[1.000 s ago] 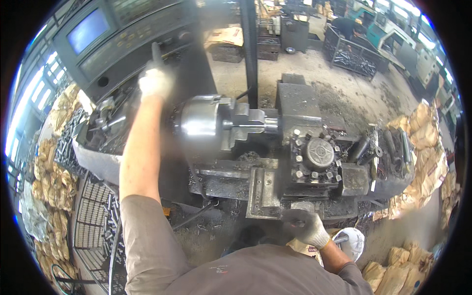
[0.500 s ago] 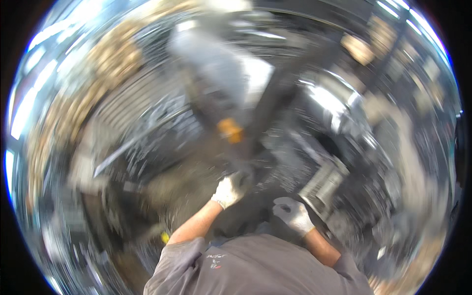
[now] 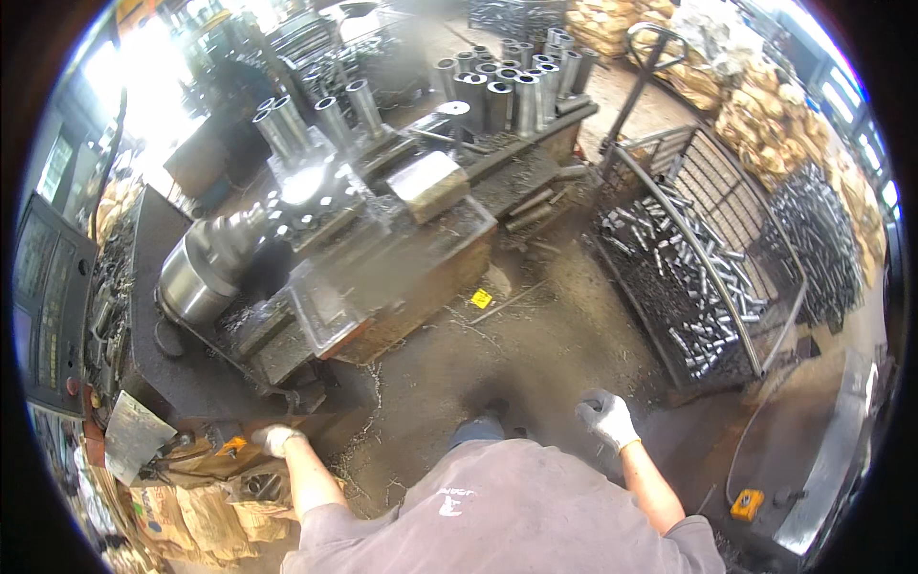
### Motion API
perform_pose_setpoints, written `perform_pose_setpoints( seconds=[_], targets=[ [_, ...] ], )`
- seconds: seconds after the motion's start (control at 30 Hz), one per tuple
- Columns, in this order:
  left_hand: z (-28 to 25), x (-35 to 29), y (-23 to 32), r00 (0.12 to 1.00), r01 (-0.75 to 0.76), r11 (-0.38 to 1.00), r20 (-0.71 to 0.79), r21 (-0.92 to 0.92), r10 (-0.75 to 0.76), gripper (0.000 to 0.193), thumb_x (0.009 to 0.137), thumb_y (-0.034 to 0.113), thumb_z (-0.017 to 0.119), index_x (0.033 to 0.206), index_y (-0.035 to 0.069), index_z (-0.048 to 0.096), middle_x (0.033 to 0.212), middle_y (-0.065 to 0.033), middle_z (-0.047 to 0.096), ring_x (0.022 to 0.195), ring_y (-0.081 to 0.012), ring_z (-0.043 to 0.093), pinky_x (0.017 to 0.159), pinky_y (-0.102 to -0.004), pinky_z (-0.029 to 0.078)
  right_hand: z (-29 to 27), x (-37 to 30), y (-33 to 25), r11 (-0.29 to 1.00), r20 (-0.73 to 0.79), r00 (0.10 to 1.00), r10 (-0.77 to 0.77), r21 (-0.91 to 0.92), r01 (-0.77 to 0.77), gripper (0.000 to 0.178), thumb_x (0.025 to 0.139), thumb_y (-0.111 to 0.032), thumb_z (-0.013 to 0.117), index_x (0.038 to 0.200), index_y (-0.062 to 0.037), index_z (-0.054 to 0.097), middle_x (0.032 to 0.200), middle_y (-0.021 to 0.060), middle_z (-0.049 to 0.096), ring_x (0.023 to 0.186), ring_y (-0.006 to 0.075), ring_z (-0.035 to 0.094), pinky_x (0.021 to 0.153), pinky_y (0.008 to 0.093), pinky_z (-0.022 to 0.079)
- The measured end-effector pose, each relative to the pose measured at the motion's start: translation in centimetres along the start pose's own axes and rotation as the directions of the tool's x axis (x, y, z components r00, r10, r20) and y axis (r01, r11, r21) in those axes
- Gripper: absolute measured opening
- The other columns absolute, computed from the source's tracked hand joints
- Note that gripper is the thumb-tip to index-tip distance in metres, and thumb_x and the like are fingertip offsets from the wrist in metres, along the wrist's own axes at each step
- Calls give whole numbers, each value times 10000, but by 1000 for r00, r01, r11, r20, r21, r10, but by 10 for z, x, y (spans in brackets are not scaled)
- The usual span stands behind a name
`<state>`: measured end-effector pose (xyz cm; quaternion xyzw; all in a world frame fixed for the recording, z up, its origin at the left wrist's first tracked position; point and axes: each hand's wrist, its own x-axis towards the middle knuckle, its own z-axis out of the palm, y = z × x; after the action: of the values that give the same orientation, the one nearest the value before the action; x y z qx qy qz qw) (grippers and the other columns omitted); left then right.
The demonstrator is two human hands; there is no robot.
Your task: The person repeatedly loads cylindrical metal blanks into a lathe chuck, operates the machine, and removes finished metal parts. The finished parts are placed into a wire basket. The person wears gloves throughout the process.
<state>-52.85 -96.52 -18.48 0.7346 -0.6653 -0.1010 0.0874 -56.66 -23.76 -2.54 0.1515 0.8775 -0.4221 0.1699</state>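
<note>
Resting at the lower front edge of the lathe (image 3: 316, 277), left hand (image 3: 275, 438) in a pale glove, just beside a small orange-tipped part at the machine's base; fingers curled down, whether gripping anything cannot be told; right hand (image 3: 606, 417), also gloved, hanging free over the floor (image 3: 535, 354), fingers loosely bent and holding nothing, well apart from the lathe and near the wire cage (image 3: 698, 277); open room for moving limited to a strip of concrete between lathe bed on the left and cage on the right, widening toward the lower middle; chuck (image 3: 196, 273) jutting out at the left end of the lathe, control panel (image 3: 43, 287) bending along the far left rim; short metal tubes (image 3: 688, 287) heaped inside the cage, taller steel tubes (image 3: 497, 91) standing upright on the surface beyond the lathe; floor grey, dusty, strewn with metal chips, a small yellow tag (image 3: 481, 298) lying on it near the bed's corner; brown paper sacks (image 3: 182, 521) stacked at lower left, more piled at upper right; a yellow pendant box (image 3: 747, 504) on its cable at lower right.
</note>
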Motion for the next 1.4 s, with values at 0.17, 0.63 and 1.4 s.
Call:
perform_pose_setpoints(
  seconds=[0.17,0.63,1.4],
  targets=[
    [-100,39,-48,916,86,857,-299,-508,-269,557,1120,333,495,1456,-110,525,1231,-261,706,1040,-472,721,917,-519,579,19,70,-36,975,231,966,-117,-157,156,377,890,-319,760,1166,-64,791,1070,193,800,997,325,785,914,392,607],
    [23,-136,120,873,-473,762,-116,-443,475,537,1081,445,563,1412,29,634,1337,-196,680,1097,-348,665,997,-479,532,-62,180,16,885,399,917,-13,-422,196,479,894,-365,718,1296,-105,732,1249,174,765,1161,384,717,985,488,567],
    [196,-1209,470,-913,-368,-729,75,-578,401,301,1028,219,549,1017,36,787,1017,-172,790,964,-373,768,907,-492,590,-497,485,725,499,-105,544,833,-285,-819,383,906,-206,637,1224,-75,805,1264,190,774,1173,355,760,971,479,617]
  ],
)
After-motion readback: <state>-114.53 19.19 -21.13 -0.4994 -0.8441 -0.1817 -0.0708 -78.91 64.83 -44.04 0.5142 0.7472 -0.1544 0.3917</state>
